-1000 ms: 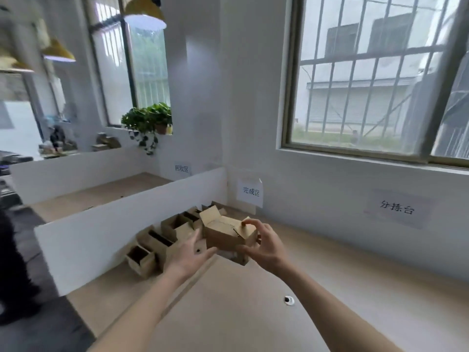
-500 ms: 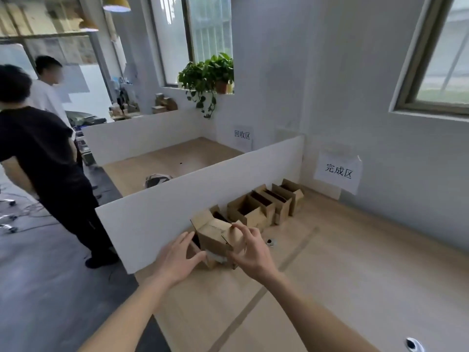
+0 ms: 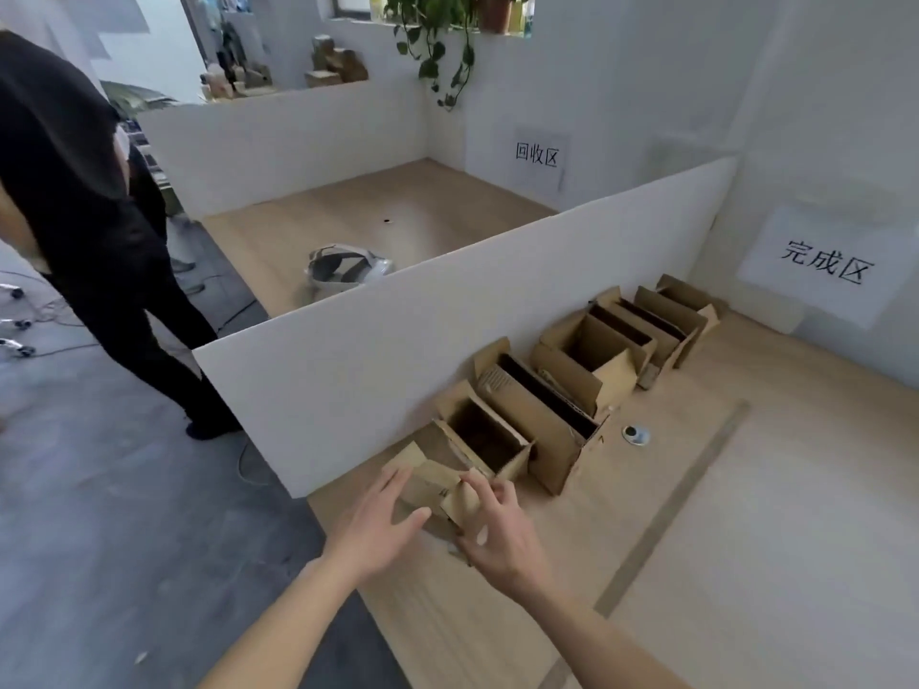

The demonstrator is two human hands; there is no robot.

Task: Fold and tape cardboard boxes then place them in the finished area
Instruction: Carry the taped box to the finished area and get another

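A small folded cardboard box [image 3: 431, 484] with its flaps up is at the near end of a row of open cardboard boxes [image 3: 572, 385] that runs along the white divider [image 3: 398, 340]. My left hand [image 3: 378, 527] presses straight fingers against the box's left side. My right hand [image 3: 497, 532] grips its right flap with curled fingers. The lower part of the box is hidden behind my hands, so I cannot tell whether it rests on the wooden table [image 3: 696, 539]. A paper sign [image 3: 825, 263] hangs on the wall beyond the row.
A person in black [image 3: 84, 201] stands on the grey floor to the left. Beyond the divider lies another table section with a white headset-like object [image 3: 343, 268] and a second sign [image 3: 537, 154]. A round grommet [image 3: 635, 434] sits in the tabletop beside the row.
Both hands have carried the box left and down to the near end of the row by the divider. My view has swung left and downward.
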